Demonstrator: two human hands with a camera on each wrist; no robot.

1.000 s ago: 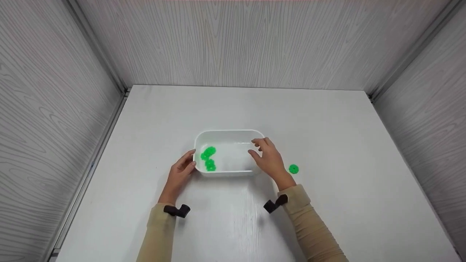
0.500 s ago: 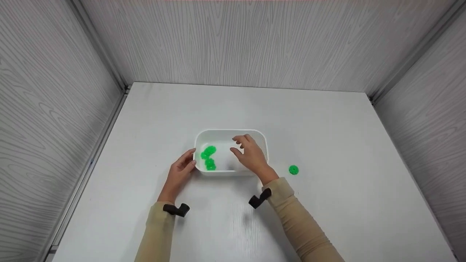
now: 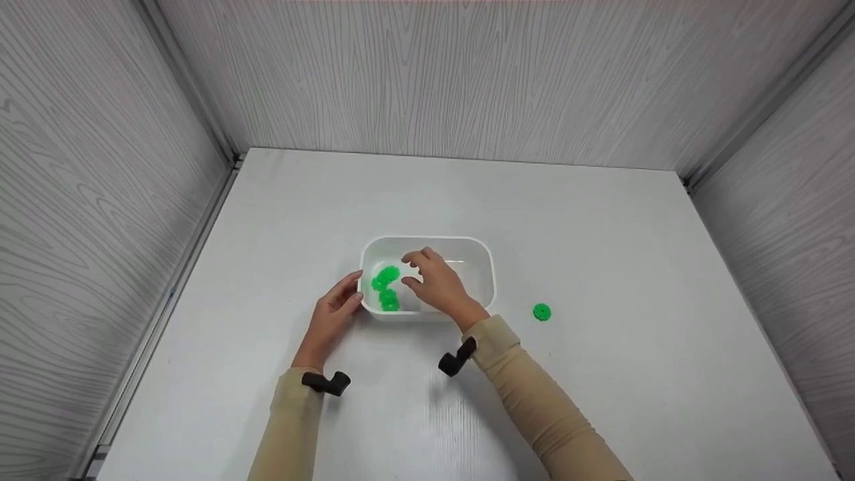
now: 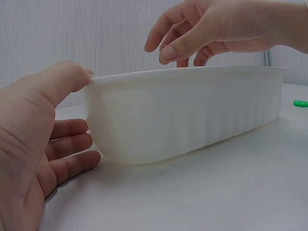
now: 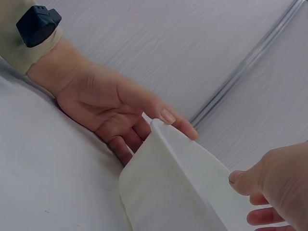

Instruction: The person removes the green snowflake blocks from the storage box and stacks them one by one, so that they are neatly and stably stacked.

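So compared with half a second ago, the right hand has slid further left over the white, rounded-rectangular, plastic-looking tub and is now just beside the bright green, scallop-edged discs inside. Left hand hasn't really budged, and those discs look the same as before.

The right hand is loosely spread, thumb and fingertips well apart, with nothing visible in its grasp. From the left wrist view it's hovering above the rim. The left hand is relaxed too, thumb on the rim at the tub's left end and the other fingers softly bent by the outside wall.

The tub sits upright on the white table, open side up. Its green discs are bunched at the left end, some overlapping, so I can't get an exact count. One more round green disc with a center hole lies flat on the table, off to the tub's right.
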